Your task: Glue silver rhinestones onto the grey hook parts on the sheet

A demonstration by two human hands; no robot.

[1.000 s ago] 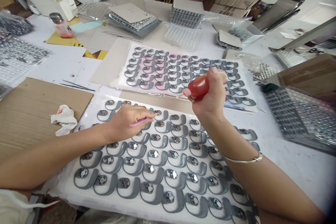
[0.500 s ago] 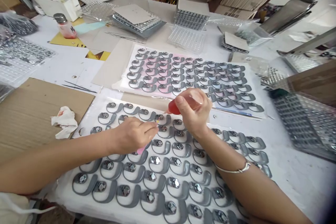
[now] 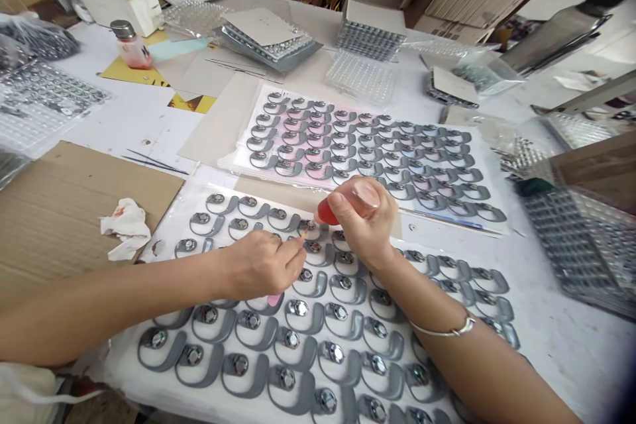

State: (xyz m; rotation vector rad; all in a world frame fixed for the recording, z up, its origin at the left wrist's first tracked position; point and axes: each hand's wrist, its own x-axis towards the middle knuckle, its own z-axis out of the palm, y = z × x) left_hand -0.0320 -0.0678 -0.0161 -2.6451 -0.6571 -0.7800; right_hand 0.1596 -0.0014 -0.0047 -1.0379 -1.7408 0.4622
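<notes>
my left hand [image 3: 261, 268] pinches a pink stick [image 3: 274, 299] over the grey clips [image 3: 308, 248]. my right hand [image 3: 368, 215] grips a red bottle [image 3: 328, 212] near the sheet's [image 3: 163, 228] far edge.

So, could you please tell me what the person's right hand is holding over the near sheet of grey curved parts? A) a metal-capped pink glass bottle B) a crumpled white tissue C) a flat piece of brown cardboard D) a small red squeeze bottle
D: the right hand grips a small red squeeze bottle, tip pointed down at the near sheet of grey curved parts, beside the left hand pinching a thin pink stick.
</notes>
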